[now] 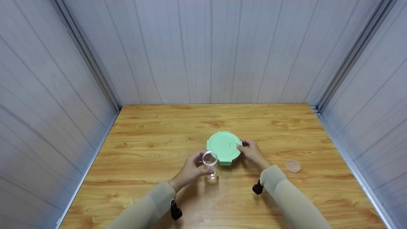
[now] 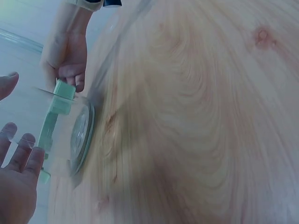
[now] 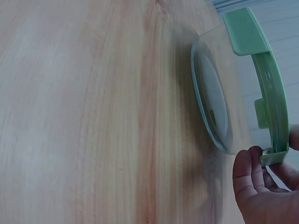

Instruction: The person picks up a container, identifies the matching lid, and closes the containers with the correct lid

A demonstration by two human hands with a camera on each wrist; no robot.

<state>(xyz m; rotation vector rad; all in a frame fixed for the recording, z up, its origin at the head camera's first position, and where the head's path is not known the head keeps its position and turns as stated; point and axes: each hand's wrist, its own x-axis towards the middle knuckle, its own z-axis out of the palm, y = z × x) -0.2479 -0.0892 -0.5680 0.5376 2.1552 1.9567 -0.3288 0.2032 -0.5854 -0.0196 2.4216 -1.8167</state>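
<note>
My left hand [image 1: 191, 170] holds a clear jar [image 1: 210, 164] whose round mouth faces up. In the left wrist view, its thumb and fingers [image 2: 19, 151] lie on either side of the transparent wall, which is hard to make out there. My right hand [image 1: 252, 152] grips the right edge of a round glass food container with a mint-green lid [image 1: 223, 145]. Its thumb lies on top of the lid while the fingers [image 3: 243, 170] reach beneath a side clip. The container's glass body [image 3: 215, 93] shows under the lid, close over the table. The jar stands just in front of the container.
A small translucent pinkish disc [image 1: 293, 166] lies on the wooden table [image 1: 152, 127], right of the right hand. White panelled walls [image 1: 203, 57] enclose the table at the back and both sides. A dark wrist device [image 1: 175, 210] hangs below the left sleeve.
</note>
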